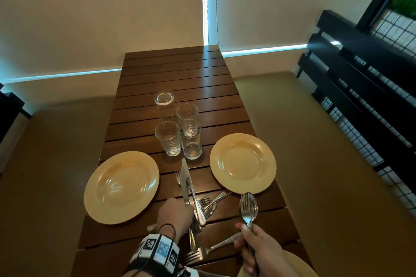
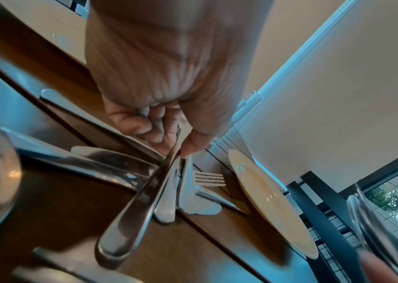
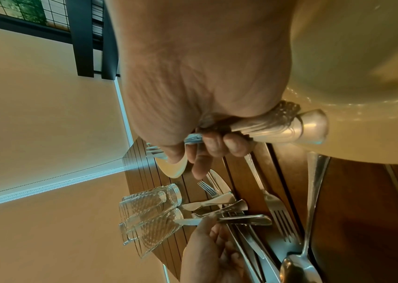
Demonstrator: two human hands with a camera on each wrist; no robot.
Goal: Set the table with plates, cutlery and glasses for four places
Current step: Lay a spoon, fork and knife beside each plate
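Both our hands grip cutlery over the slatted table [image 1: 171, 69].

Nearest us, our right hand [image 1: 258, 247] curls round a fork and spoon [image 1: 247, 207], heads upright just this side of the right plate [image 1: 243, 163]. Our left hand [image 1: 174, 215] pinches a knife [image 1: 185, 177] in the cutlery pile [image 1: 207, 206] left of that plate. A left plate [image 1: 121, 186] lies across the pile, and four glasses [image 1: 177, 126] cluster beyond, between the two.
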